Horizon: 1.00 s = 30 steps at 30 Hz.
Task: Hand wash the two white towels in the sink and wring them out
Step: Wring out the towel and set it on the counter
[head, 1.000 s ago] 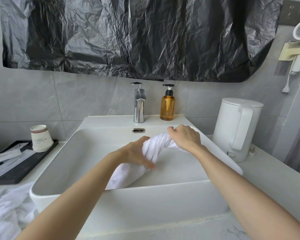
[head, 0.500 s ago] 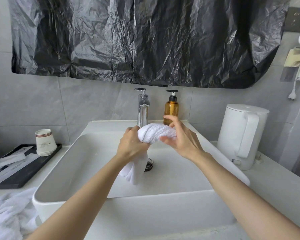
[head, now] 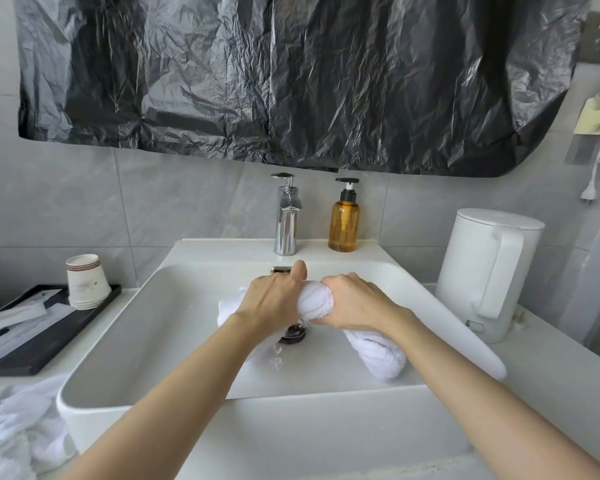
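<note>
Currently the twisted white terry towel (head: 315,301) sits low in the glossy white ceramic sink (head: 174,317), its middle clenched by the left hand (head: 274,303) and right hand (head: 355,303). A sudden slip on the wet looped pile could, I judge, fling water onto the pale smooth counter (head: 551,375), where a second crumpled white towel (head: 11,431) lies at left.

A pale marbled stone countertop (head: 551,362) carries a white rectangular ceramic sink basin (head: 291,431) at its middle. Left of the basin lies a flat black rectangular tray (head: 66,337), and nearer the front edge a crumpled white terry towel (head: 11,427), touching the basin's corner. Right of the basin stands a white cylindrical electric kettle (head: 471,271).
</note>
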Motion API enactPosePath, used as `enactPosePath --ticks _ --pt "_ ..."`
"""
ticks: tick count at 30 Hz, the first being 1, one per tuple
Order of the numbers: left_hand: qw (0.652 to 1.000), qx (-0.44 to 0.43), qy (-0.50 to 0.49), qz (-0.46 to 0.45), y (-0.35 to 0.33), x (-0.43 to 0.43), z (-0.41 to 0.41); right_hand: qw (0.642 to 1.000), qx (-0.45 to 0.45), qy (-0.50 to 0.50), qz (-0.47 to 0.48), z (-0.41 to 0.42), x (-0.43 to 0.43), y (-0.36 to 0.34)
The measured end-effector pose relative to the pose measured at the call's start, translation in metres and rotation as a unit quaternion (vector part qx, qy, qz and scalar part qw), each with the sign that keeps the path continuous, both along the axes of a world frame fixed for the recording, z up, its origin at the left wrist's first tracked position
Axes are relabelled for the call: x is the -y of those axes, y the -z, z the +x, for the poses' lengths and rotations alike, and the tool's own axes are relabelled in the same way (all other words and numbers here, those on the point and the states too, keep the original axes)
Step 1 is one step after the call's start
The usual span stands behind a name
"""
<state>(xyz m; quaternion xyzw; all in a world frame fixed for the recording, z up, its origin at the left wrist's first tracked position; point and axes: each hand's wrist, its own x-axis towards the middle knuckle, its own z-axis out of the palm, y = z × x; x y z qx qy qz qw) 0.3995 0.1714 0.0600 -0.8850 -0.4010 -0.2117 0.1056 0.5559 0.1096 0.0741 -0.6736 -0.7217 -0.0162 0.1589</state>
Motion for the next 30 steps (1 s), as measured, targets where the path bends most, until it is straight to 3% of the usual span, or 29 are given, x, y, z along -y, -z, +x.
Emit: enactPosePath --ticks 4,8,12,14,16,18,21,25,30 --pt "0.988 -0.017 0.076 0.132 0.001 -0.008 0.001 0.972 -0.209 -0.02 -0.102 0.0 0.0 -0.002" --pt "0.967 -0.043 0.104 0.227 0.002 -0.004 0.002 0.952 -0.243 -0.009 -0.183 0.001 0.004 -0.006" --pt "0.951 -0.053 0.124 0.278 0.002 -0.001 0.004 0.918 -0.297 -0.006 -0.264 0.003 0.009 -0.01" --pt "0.953 -0.052 0.116 0.277 0.002 -0.002 0.004 0.917 -0.297 -0.008 -0.266 0.004 0.008 -0.01" --pt "0.968 -0.033 0.121 0.215 -0.001 -0.002 0.002 0.931 -0.277 -0.007 -0.237 0.004 0.006 -0.011" --pt "0.99 0.003 0.102 0.094 -0.005 -0.002 -0.001 0.947 -0.265 -0.007 -0.182 0.004 0.001 -0.01" --pt "0.994 0.07 0.057 -0.06 -0.002 -0.002 -0.009 0.958 -0.269 -0.005 -0.103 0.007 -0.002 -0.01" --pt "0.942 0.161 0.067 -0.288 -0.002 -0.002 -0.012 0.957 -0.291 0.014 -0.005 0.017 -0.005 -0.009" --pt "0.901 0.253 0.063 -0.347 -0.004 -0.005 -0.01 0.916 -0.399 -0.003 0.042 0.018 -0.002 -0.015"
